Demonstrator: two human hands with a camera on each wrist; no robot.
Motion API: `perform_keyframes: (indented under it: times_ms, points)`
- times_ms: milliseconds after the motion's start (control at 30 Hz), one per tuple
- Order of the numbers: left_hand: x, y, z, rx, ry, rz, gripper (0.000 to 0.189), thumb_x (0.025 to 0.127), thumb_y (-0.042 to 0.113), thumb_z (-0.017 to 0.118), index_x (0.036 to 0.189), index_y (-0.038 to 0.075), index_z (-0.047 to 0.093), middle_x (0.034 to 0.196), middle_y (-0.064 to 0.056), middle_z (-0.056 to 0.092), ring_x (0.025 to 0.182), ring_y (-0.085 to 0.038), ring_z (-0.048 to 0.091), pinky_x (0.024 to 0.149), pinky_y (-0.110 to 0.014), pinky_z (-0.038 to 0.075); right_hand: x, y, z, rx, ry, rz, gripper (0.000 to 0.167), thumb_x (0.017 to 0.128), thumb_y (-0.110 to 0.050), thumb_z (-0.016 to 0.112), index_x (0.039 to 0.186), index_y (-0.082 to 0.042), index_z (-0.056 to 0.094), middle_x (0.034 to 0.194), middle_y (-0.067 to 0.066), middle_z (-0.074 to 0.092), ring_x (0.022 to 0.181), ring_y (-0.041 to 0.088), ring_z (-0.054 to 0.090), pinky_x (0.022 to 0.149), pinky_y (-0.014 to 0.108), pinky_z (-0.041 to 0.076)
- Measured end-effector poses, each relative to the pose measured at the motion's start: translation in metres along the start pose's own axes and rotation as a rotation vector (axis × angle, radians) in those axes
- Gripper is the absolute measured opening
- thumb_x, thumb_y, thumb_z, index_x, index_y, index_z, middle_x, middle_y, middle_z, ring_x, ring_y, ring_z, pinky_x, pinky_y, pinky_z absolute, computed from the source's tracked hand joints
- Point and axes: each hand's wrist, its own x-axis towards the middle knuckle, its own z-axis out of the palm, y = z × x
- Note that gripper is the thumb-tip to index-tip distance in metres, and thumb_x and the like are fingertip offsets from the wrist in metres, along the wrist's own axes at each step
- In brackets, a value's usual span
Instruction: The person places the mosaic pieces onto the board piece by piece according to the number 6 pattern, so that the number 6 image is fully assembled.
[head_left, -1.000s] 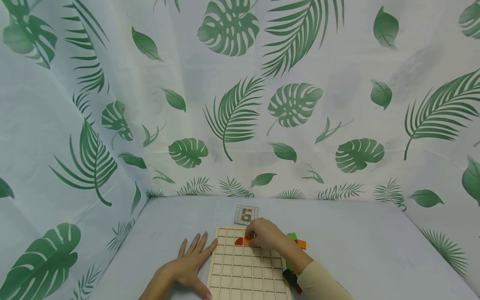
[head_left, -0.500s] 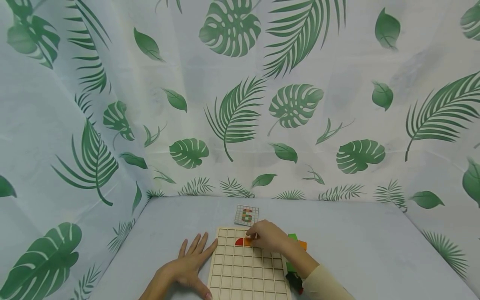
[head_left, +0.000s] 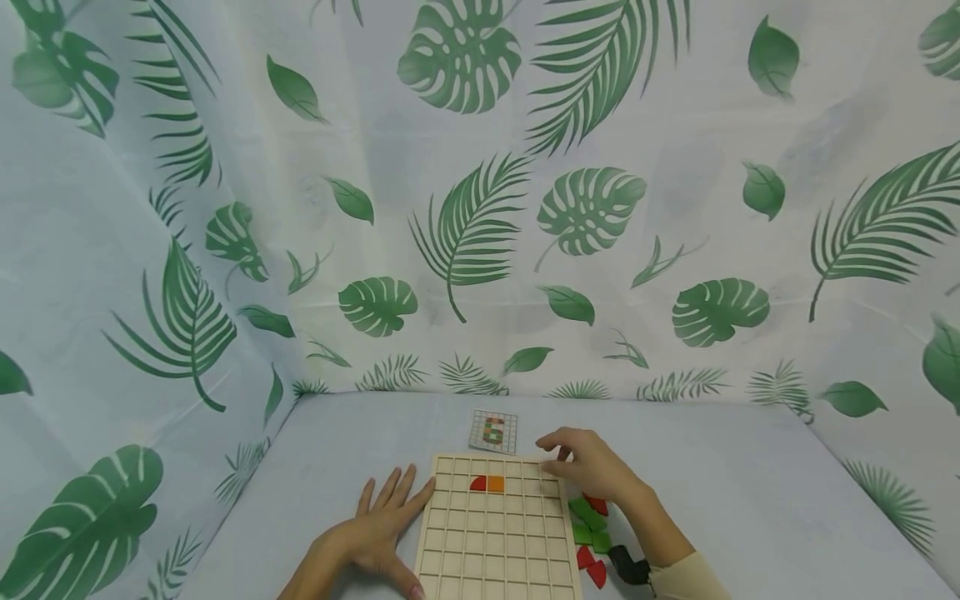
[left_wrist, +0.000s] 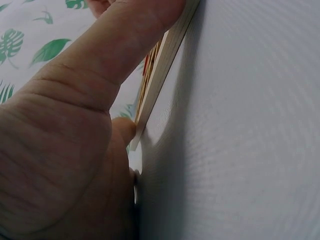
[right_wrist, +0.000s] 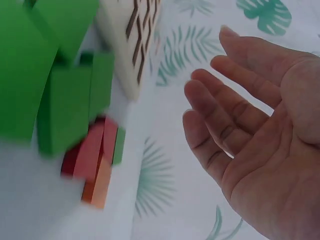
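Observation:
A wooden grid board [head_left: 495, 533] lies on the table. In its second row, a red quarter-round piece [head_left: 478, 483] sits beside an orange square piece [head_left: 496, 484]. My left hand [head_left: 375, 529] rests at the board's left edge with fingers spread, its thumb and a fingertip touching the rim. Over the board's upper right corner hovers my right hand [head_left: 592, 467], its fingers loosely bent and nothing between them. The right wrist view shows that hand [right_wrist: 250, 105] empty, near a pile of green pieces [right_wrist: 70, 100], red pieces [right_wrist: 92, 150] and an orange piece [right_wrist: 97, 185].
A small card [head_left: 493, 431] with a coloured pattern on a grid lies behind the board. Green pieces [head_left: 591, 523] and red pieces [head_left: 592, 568] lie along the board's right side. A leaf-print cloth [head_left: 480, 208] hangs behind the table.
My right hand has let go of the orange square piece, which stays in the grid, and has moved right toward the board's corner. The left hand has not moved.

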Motion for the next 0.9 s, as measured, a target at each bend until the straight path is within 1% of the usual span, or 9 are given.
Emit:
perform_keyframes:
  times_ms: [200, 333, 433, 567, 667, 733, 800, 900]
  points:
    - [-0.001, 0.001, 0.0, 0.0, -0.001, -0.003, 0.145, 0.058, 0.071, 0.091, 0.169, 0.027, 0.009, 0.175, -0.02, -0.009, 0.16, -0.046, -0.014, 0.118, -0.076, -0.014, -0.01, 0.013, -0.011, -0.027, 0.035, 0.063, 0.031, 0.095, -0.014, 0.075, 0.124, -0.003, 0.073, 0.119, 0.015, 0.074, 0.088, 0.014, 0.063, 0.068, 0.025, 0.053]
    - [-0.001, 0.002, 0.0, 0.009, 0.002, -0.005, 0.145, 0.058, 0.073, 0.09, 0.169, 0.026, 0.01, 0.175, -0.02, -0.009, 0.16, -0.046, -0.013, 0.119, -0.076, -0.014, -0.016, 0.018, -0.019, -0.032, 0.03, 0.083, 0.03, 0.095, -0.013, 0.076, 0.123, -0.003, 0.073, 0.118, 0.014, 0.074, 0.089, 0.014, 0.063, 0.069, 0.025, 0.053]
    - [-0.001, 0.003, 0.0, 0.016, 0.003, -0.007, 0.145, 0.058, 0.073, 0.09, 0.169, 0.026, 0.01, 0.174, -0.021, -0.008, 0.16, -0.047, -0.013, 0.118, -0.076, -0.014, -0.021, 0.021, -0.023, -0.028, 0.009, 0.089, 0.029, 0.094, -0.013, 0.076, 0.122, -0.004, 0.074, 0.117, 0.012, 0.075, 0.088, 0.013, 0.063, 0.07, 0.025, 0.053]
    - [0.0, 0.004, 0.0, 0.013, 0.002, -0.012, 0.145, 0.058, 0.071, 0.092, 0.169, 0.026, 0.01, 0.174, -0.021, -0.008, 0.16, -0.047, -0.013, 0.118, -0.077, -0.013, -0.03, 0.023, -0.026, 0.015, -0.065, 0.093, 0.029, 0.093, -0.013, 0.078, 0.121, -0.006, 0.075, 0.112, 0.008, 0.075, 0.086, 0.011, 0.061, 0.066, 0.024, 0.054]
    - [0.0, 0.004, 0.0, 0.012, 0.004, -0.014, 0.145, 0.058, 0.07, 0.092, 0.169, 0.027, 0.01, 0.175, -0.021, -0.008, 0.16, -0.047, -0.012, 0.118, -0.077, -0.013, -0.038, 0.025, -0.026, 0.07, -0.142, 0.07, 0.031, 0.091, -0.013, 0.08, 0.121, -0.007, 0.076, 0.107, 0.005, 0.074, 0.084, 0.012, 0.058, 0.065, 0.024, 0.053]
    - [0.0, 0.003, 0.0, 0.018, 0.006, -0.013, 0.145, 0.058, 0.072, 0.091, 0.169, 0.026, 0.01, 0.175, -0.021, -0.008, 0.16, -0.047, -0.012, 0.119, -0.077, -0.012, -0.044, 0.026, -0.025, 0.084, -0.177, 0.045, 0.032, 0.089, -0.015, 0.083, 0.12, -0.009, 0.077, 0.102, 0.003, 0.073, 0.083, 0.013, 0.058, 0.066, 0.024, 0.052]
    - [0.0, 0.003, 0.001, 0.022, 0.007, -0.013, 0.146, 0.057, 0.073, 0.091, 0.169, 0.026, 0.01, 0.175, -0.021, -0.007, 0.16, -0.047, -0.012, 0.119, -0.077, -0.012, -0.05, 0.027, -0.024, 0.103, -0.204, 0.016, 0.032, 0.087, -0.018, 0.085, 0.118, -0.012, 0.078, 0.097, 0.002, 0.072, 0.082, 0.018, 0.06, 0.07, 0.026, 0.051]
    - [0.0, 0.004, 0.001, 0.026, 0.004, -0.016, 0.145, 0.057, 0.074, 0.09, 0.169, 0.026, 0.01, 0.175, -0.021, -0.007, 0.16, -0.047, -0.011, 0.119, -0.076, -0.012, -0.06, 0.026, -0.022, 0.13, -0.243, -0.015, 0.031, 0.083, -0.023, 0.088, 0.112, -0.018, 0.08, 0.093, 0.0, 0.072, 0.084, 0.021, 0.063, 0.073, 0.026, 0.051]
